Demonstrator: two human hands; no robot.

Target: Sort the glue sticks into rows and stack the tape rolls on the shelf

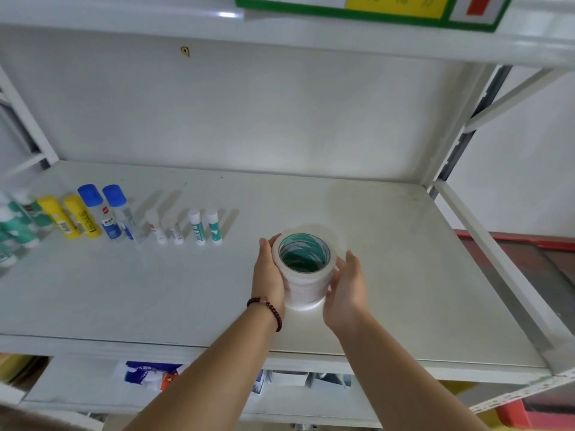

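Two bare forearms reach up from the bottom edge toward the middle of the white shelf (404, 275), the left one wearing a dark beaded bracelet (267, 307) at the wrist. Below the shelf's front lip, packaged goods (149, 373) in blue, white and orange show on a lower level.

The left hand (269, 275) lies against the left side of a stack of tape rolls (306, 269), palm on the rolls and fingers lying along their side; its grip is wide, pressing rather than closing round. The right hand (347, 287) cups the right side of the same stack, fingers fairly straight and reaching round toward the far side, so its grip is likewise wide and flat against the rolls. The stack stands upright on the shelf between the two palms, white rolls with green cores visible down the centre.

Farther back and to the left, glue sticks stand upright in a row along the shelf: two green-and-white sticks (205, 227) nearest the tape, then two small white sticks (168, 228), two blue-capped sticks (105, 211), two yellow sticks (70, 216), and blurred green-and-white ones (15, 222) at the left edge.

Overhead, a green-bordered sign (373, 7) hangs from the upper shelf.
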